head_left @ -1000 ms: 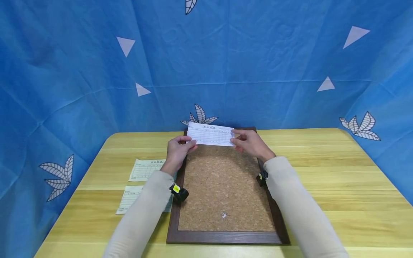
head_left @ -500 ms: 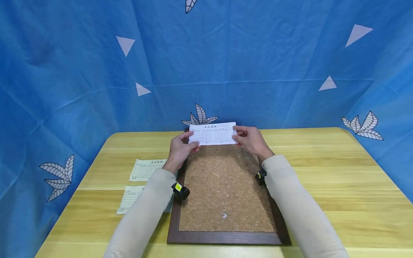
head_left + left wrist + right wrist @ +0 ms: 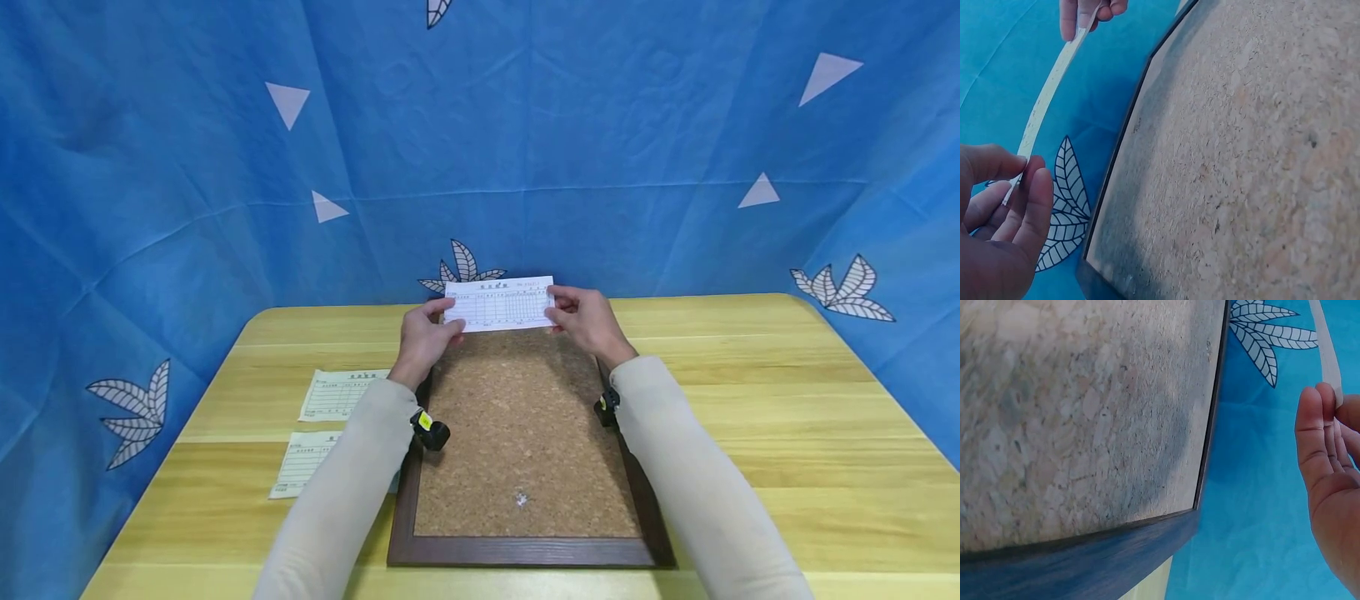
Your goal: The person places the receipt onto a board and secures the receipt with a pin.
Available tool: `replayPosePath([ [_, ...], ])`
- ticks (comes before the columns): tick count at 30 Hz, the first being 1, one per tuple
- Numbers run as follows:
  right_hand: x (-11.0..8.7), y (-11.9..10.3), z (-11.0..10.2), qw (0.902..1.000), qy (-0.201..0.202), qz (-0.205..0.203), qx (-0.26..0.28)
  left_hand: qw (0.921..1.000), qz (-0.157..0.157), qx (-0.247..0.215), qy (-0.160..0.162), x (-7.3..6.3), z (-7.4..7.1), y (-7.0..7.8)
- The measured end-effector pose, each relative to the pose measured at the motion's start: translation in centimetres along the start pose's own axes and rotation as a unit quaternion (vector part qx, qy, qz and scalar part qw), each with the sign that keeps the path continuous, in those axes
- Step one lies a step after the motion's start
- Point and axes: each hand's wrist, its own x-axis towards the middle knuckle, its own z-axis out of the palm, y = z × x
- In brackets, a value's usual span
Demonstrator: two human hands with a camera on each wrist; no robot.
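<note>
Both hands hold up a white printed form slip [image 3: 498,304] that looks like a receipt, above the far end of a framed cork board [image 3: 525,417]. The left hand [image 3: 423,340] pinches its left end between thumb and fingers. At the opposite end, the right hand [image 3: 591,323] pinches it the same way. Seen edge-on in the left wrist view, the slip [image 3: 1047,94] bows slightly between the hands and stands apart from the cork. In the right wrist view, the right hand [image 3: 1329,462] is partly cut off by the frame's edge.
Two pale green printed slips, an upper one [image 3: 341,396] and a lower one [image 3: 303,462], lie left of the board, partly hidden by the left arm. A small silvery cluster [image 3: 521,499] sits on the cork near its front. A blue curtain [image 3: 600,167] hangs behind the table [image 3: 772,433].
Both hands have carried the slip a little right and up. Its right end, lower than the left at first, now sits slightly higher. The board and green slips stay put.
</note>
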Motion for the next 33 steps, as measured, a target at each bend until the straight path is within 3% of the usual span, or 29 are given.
replayPosePath([
  [13,0.3,0.0,0.0,0.9998,0.011,0.0,-0.016,0.998,0.007,0.056,0.027,0.9,0.3,-0.1],
  [33,1.2,0.8,0.0,0.9992,0.022,0.024,-0.024,0.9938,0.003,0.108,0.026,1.8,1.0,0.0],
])
